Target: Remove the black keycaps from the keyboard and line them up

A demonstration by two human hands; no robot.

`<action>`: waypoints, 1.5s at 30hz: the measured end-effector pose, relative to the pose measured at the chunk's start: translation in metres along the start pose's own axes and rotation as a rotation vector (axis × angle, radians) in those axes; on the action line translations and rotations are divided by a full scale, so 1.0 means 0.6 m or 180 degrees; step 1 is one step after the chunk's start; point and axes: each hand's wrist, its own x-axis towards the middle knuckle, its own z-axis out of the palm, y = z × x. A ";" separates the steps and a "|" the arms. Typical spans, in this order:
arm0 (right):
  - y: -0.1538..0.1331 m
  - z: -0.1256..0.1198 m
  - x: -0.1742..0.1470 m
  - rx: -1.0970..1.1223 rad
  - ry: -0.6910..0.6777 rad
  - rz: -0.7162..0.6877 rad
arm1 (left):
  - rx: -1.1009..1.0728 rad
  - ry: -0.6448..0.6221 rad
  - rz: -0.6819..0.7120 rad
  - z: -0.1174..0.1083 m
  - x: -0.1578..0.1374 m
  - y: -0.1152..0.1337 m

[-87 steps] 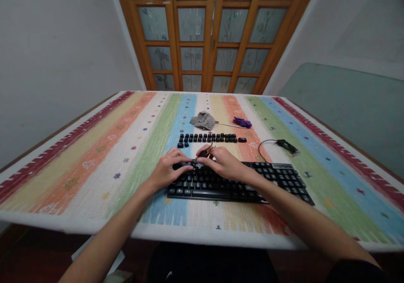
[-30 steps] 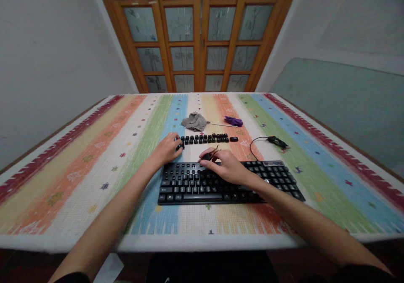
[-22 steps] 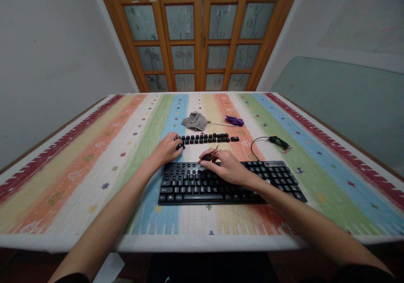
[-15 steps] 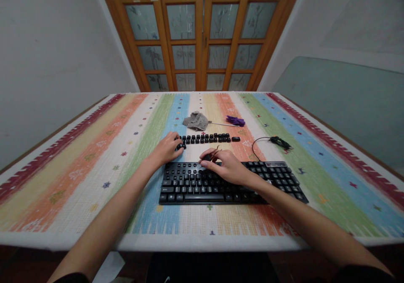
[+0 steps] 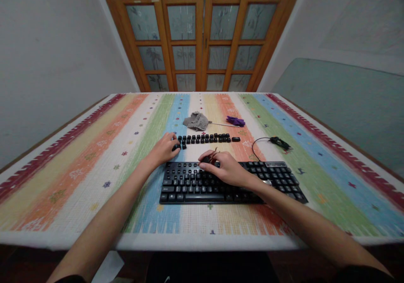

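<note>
A black keyboard point(image 5: 195, 197) lies lengthwise before me, with keys gone from its upper left rows. My left hand point(image 5: 164, 148) is beyond its upper left corner, thumb and fingers closed on a small black keycap point(image 5: 176, 147) at the table. Beside it, loose black keycaps point(image 5: 206, 139) lie in two rows, with another single one point(image 5: 184, 146) just below their left end. Over the keyboard's upper middle, my right hand point(image 5: 225, 167) pinches a dark keycap puller point(image 5: 205, 159), its thin brownish wires sticking up behind the fingers. The fingers partly hide the puller.
Farther back lie a crumpled grey cloth point(image 5: 196, 121), a thin metal rod point(image 5: 224, 125) and a purple cloth point(image 5: 235, 121). The bundled keyboard cable point(image 5: 279, 143) rests at the right. A striped tablecloth point(image 5: 126, 182) covers the table.
My left hand has shifted slightly left, away from the lone keycap below the rows, with a keycap at its fingertips. The right hand has barely moved.
</note>
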 end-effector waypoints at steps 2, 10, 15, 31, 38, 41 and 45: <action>-0.001 0.003 0.001 0.0035 -0.0006 -0.0018 | 0.0073 -0.0062 0.0020 -0.001 -0.001 0.001; -0.002 0.023 0.006 0.0054 -0.0037 -0.0047 | 0.0150 -0.0092 -0.0001 -0.002 -0.005 0.001; -0.004 0.035 0.008 -0.0074 -0.0015 -0.0087 | 0.0117 -0.0036 0.0026 -0.013 -0.009 0.005; -0.004 0.074 0.015 -0.0384 0.0038 -0.0105 | -0.0888 -0.0177 0.0184 -0.026 -0.082 0.075; -0.010 0.080 0.025 -0.1091 -0.0030 -0.0301 | -0.1028 -0.0071 0.0098 -0.023 -0.085 0.075; -0.011 0.078 0.024 -0.1231 -0.0100 -0.0317 | -0.1055 -0.0085 0.0035 -0.024 -0.087 0.076; -0.011 0.076 0.017 -0.1241 -0.0134 -0.0291 | -0.1076 -0.0093 -0.0027 -0.027 -0.087 0.078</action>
